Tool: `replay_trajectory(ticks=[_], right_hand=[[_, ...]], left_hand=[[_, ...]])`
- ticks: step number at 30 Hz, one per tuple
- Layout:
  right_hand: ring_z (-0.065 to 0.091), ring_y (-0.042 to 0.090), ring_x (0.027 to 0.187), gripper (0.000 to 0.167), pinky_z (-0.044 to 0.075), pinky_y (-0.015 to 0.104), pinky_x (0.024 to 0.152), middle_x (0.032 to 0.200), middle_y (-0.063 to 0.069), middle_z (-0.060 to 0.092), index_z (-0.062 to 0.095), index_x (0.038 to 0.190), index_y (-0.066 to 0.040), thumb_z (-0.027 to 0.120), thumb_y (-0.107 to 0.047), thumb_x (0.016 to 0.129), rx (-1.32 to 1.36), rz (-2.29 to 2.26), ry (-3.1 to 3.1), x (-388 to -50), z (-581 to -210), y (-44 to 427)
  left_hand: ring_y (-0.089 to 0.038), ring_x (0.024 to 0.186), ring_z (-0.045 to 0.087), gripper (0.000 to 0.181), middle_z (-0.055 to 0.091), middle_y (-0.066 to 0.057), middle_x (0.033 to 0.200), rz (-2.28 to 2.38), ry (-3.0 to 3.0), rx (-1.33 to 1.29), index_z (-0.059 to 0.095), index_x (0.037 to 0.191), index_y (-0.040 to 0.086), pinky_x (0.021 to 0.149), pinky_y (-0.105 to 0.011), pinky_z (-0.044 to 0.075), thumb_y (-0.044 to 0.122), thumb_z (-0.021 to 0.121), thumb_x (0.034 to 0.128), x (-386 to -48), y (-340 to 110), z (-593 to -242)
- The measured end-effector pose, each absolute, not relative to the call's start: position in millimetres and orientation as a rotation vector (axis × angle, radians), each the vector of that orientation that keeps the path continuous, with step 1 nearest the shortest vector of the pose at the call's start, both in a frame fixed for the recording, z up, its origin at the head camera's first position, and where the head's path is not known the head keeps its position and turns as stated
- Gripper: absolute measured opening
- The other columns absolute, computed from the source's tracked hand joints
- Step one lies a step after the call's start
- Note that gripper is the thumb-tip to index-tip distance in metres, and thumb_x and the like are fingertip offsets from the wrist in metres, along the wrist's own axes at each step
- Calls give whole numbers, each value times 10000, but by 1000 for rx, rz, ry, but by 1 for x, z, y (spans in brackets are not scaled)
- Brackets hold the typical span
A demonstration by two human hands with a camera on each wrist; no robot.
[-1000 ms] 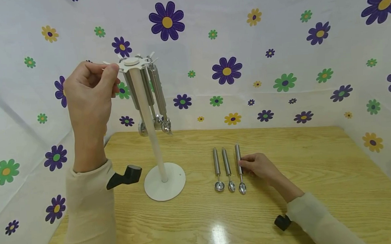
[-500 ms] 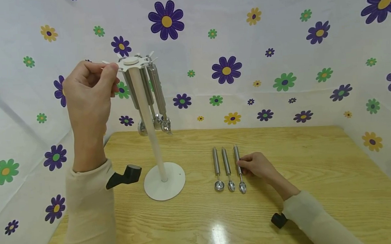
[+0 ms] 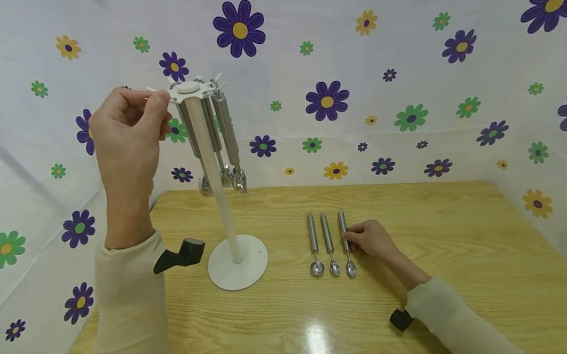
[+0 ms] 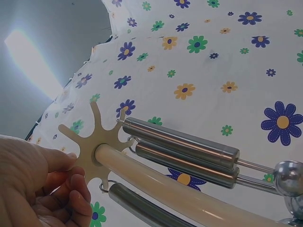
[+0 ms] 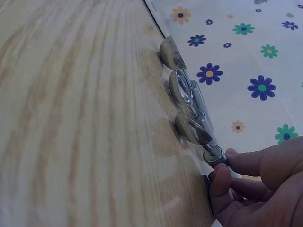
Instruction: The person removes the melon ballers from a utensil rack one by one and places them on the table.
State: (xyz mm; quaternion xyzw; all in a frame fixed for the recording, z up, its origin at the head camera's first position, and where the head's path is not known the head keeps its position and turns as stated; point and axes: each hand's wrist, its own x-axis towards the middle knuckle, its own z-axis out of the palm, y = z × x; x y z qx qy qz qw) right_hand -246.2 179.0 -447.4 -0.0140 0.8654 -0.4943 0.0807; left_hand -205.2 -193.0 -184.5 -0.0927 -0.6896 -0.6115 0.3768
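Note:
My left hand point(image 3: 129, 126) pinches one arm of the flat star-shaped top of a white utensil stand point(image 3: 210, 165). In the left wrist view, thumb and fingers point(image 4: 60, 160) hold that arm point(image 4: 79, 163) at its edge. Several steel utensils point(image 3: 228, 132) hang by loops from the other side of the top. On the table, my right hand point(image 3: 375, 241) pinches the handle of the rightmost steel melon baller point(image 3: 350, 270), which has an oval bowl. Two similar melon ballers, one middle point(image 3: 334, 269) and one left with a round bowl point(image 3: 317, 268), lie beside it.
The stand's round base point(image 3: 238, 275) rests on the wooden table point(image 3: 459, 232), left of the loose utensils. Flower-patterned cloth point(image 3: 279, 91) encloses the back and sides. Each sleeve carries a black mount, one on the left point(image 3: 182, 255) and one on the right point(image 3: 400, 319).
My right hand has shifted slightly left with the rightmost melon baller, bringing its handle end nearer the middle one. The left hand keeps its hold on the stand.

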Motion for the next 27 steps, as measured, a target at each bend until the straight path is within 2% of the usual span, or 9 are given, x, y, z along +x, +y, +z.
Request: replay_trajectory(ticks=[10,20,27], right_hand=[[600,132,605,264,512,231,543,710,85,669,702,1151,140,675,-76,1002,-4,-1499,2600,-243,-451,175],[598,138,582,250,518,246,533,702,102,673,712,1121,143,678,-72,998,-31,-1477,2645,-240,-447,173],[601,153,632,239,523,249,550,740,108,675,722,1083,119,657,-99,1011,-30,-1548,2614,-241,-449,176]], left_hand=[[-154,686,582,47,672,-40,843,-1562,-1770,-227,708,961,176,686,-196,528,143,702,994,-204,-193,-185],[-146,697,587,22,668,-29,847,-1527,-1792,-214,713,987,165,698,-188,533,163,696,1001,-204,-193,-185],[-146,680,581,39,670,-27,836,-1537,-1769,-217,708,968,178,672,-188,524,154,700,997,-206,-192,-184]])
